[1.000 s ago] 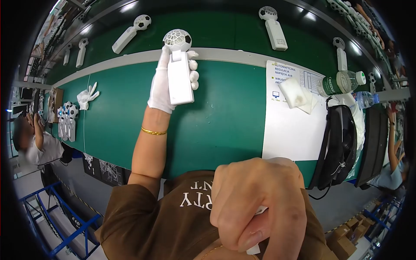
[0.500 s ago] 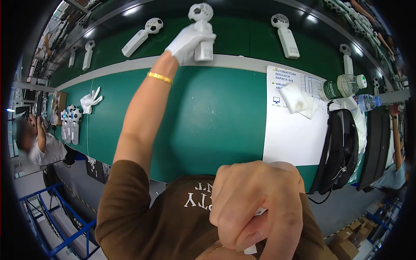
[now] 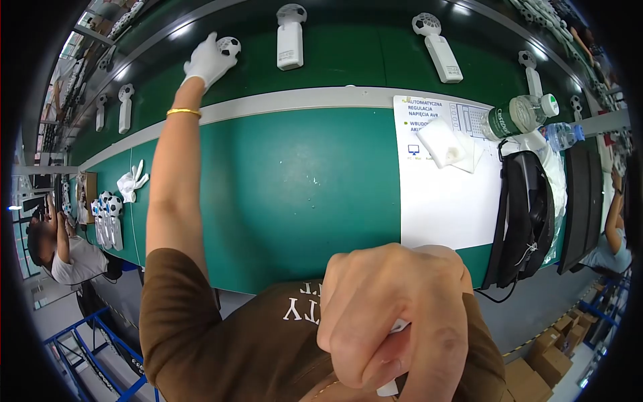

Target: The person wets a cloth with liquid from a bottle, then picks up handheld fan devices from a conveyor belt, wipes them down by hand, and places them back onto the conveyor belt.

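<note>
My left hand (image 3: 209,61), in a white glove, is closed over the handle of a white device with a football-patterned head (image 3: 228,46) on the dark green strip beyond the grey rail. The head shows beside my fingers; the handle is hidden under them. To its right a similar white device (image 3: 290,45) lies by itself. Close to the camera, my bare right hand (image 3: 395,315) is curled into a fist, low in view. Bits of something white show between its fingers, too hidden to name.
More such devices lie along the strip (image 3: 444,59), and several stand together at the left (image 3: 109,218). A white glove (image 3: 132,181), a paper sheet (image 3: 449,201), white pads (image 3: 442,143), bottles (image 3: 519,117) and a black case (image 3: 526,214) are on the table. People sit at both sides.
My left hand has set its device down on the dark green strip, let go and moved left onto another one. My right hand has stayed in place.
</note>
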### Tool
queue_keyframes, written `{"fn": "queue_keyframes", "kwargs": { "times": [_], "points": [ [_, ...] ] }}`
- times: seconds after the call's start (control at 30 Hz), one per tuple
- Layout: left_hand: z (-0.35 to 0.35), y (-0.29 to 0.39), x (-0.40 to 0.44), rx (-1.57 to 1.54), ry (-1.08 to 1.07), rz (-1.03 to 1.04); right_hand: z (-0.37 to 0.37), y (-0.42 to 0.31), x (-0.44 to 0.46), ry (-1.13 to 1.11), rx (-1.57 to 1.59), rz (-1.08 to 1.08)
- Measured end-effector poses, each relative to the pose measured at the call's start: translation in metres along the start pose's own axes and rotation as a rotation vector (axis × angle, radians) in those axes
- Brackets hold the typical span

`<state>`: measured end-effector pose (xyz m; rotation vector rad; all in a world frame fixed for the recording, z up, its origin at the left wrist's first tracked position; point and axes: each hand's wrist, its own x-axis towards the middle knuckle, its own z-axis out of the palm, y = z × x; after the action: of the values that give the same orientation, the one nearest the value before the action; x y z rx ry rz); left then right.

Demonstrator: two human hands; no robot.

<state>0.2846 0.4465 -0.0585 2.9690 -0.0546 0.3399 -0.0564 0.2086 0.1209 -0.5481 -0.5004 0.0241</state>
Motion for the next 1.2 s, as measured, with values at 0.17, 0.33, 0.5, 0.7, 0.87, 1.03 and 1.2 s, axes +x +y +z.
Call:
{"fn": "queue_keyframes", "kwargs": {
  "times": [0.17,0.33,0.5,0.7,0.87,1.03,1.2],
  "points": [
    [0.007,-0.031,-0.02,-0.129,-0.183,0.071,0.002,0.009,-0.011,0.077,0.009,-0.031],
    [-0.012,0.008,-0.052,-0.47,-0.104,0.066,0.001,0.0,-0.001,0.004,0.013,-0.046],
    [-0.067,0.065,-0.139,-1.218,-0.443,-0.055,-0.002,0.011,-0.01,-0.03,0.105,-0.083],
    [-0.052,0.094,-0.202,-1.825,-0.721,-0.198,0.003,0.002,-0.02,-0.028,0.139,0.006],
    [-0.058,0.111,-0.225,-1.684,-0.774,-0.188,-0.009,0.01,-0.02,-0.147,-0.057,-0.122],
    [-0.071,0.125,-0.24,-1.526,-0.655,-0.186,-0.066,0.004,0.008,-0.098,-0.97,-0.241],
    [-0.08,0.139,-0.25,-1.312,-0.531,-0.072,-0.119,0.047,0.034,-0.109,-1.59,-0.55]
  ]
}}
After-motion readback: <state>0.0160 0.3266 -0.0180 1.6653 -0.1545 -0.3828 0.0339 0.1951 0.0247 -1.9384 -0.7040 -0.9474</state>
